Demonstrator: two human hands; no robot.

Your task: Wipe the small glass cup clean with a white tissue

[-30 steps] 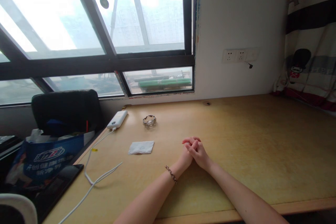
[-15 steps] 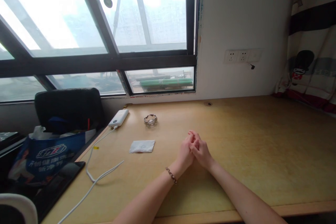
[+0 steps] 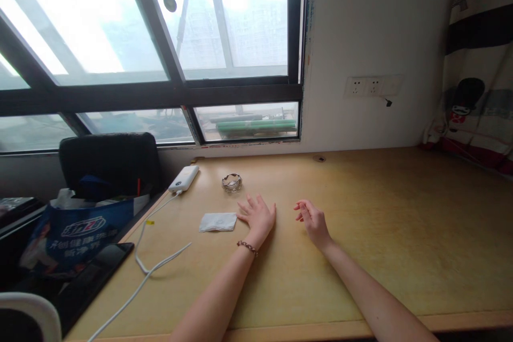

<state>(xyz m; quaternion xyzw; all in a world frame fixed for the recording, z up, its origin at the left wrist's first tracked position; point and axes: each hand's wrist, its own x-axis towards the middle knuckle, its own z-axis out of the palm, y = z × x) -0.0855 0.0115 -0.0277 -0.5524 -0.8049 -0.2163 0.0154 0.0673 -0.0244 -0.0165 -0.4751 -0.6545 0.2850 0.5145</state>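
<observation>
My left hand [image 3: 257, 218] reaches over the wooden table with its fingers spread and nothing held. Its thumb side is toward my right hand, and its outer fingers come close to the right edge of a folded white tissue [image 3: 217, 222]. A beaded bracelet [image 3: 247, 248] circles the left wrist. Just beyond the left fingertips stands a small round silvery openwork thing [image 3: 231, 183], whose kind I cannot make out. My right hand [image 3: 315, 219] is apart from the left, fingers loosely bent with gaps between them, and nothing shows in it.
A white power bank [image 3: 184, 179] lies at the table's left edge, with a white cable [image 3: 158, 267] running toward me. Left of the table are a black chair [image 3: 110, 163], a blue bag [image 3: 86, 230] and a dark flat panel [image 3: 96, 283]. Wall sockets [image 3: 365, 86] are beyond.
My hands were clasped together and have come apart. The left moved left toward the tissue and spread its fingers; the right shifted slightly right. The view tilted slightly.
</observation>
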